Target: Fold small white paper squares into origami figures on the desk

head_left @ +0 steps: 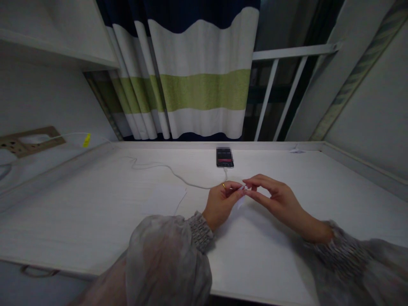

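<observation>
A small folded piece of white paper [241,201] is held over the white desk, in front of a phone. My left hand [223,202], with a gold ring on one finger, pinches it between thumb and fingers. From the other side my right hand [276,197] closes thumb and index finger at the paper's edge, its other fingers curved above. Fingertips of both hands hide much of the paper, so its folds are hard to make out. On the desk to the left of my left hand lies a flat white sheet of paper [164,199].
The phone [225,157] lies near the desk's back edge, joined to a white cable [178,175] that runs left toward a power strip [32,140]. A white scrap [297,151] sits at the back right. Behind the desk [79,204] hang a striped curtain [204,89] and white bars [296,52].
</observation>
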The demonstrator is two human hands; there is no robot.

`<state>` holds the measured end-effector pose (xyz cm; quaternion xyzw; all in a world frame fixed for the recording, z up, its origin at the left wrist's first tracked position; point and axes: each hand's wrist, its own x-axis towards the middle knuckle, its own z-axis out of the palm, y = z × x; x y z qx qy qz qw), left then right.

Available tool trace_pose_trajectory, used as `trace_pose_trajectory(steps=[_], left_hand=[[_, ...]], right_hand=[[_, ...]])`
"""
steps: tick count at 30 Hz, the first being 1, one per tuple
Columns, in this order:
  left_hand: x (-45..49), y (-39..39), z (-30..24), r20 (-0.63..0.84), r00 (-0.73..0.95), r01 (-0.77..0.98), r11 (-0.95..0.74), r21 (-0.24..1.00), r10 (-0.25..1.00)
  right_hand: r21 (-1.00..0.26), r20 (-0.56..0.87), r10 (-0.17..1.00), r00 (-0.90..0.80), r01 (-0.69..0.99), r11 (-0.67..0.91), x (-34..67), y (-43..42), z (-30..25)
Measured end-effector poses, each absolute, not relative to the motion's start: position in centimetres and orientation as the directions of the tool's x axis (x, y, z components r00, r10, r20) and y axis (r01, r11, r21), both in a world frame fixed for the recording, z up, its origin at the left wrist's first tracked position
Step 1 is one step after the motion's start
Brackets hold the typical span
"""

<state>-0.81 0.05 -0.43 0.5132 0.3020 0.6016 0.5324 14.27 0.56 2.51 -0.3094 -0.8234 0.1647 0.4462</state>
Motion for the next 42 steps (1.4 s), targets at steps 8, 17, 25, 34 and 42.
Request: trace_pose_trajectory(steps=[8,17,25,34,42], left_hand=[[-0.9,-0.1,-0.5,0.348,0.09,-0.247,-0.318,0.915,0.933],[-1.2,-0.2,-0.4,0.456,0.047,-0.038,-0.455,0.89,0.889],[-0.9,0.0,-0.5,0.371,0.032,-0.235,-0.354,0.906,0.928],[-0.8,-0.3,0.1,0.231,0.138,-0.389,-0.162,0.907,0.963],[-0.8,-0.2,-0.1,0.2,0.161,-0.381,-0.126,0.916,0.967]], right_hand=[[-0.468,0.682,0.632,-0.368,0.444,0.764,14.0,0.3,2.4],[-0.32,0.751,0.559,-0.351,0.548,0.773,13.9,0.2,2.6],[-0.169,0.772,0.441,-0.458,0.521,0.837,14.4,0.3,2.8],[0.146,0.773,0.23,-0.591,0.519,0.842,15.2,0.7,2.9],[0.289,0.733,0.151,-0.663,0.504,0.814,15.4,0.3,3.2]])
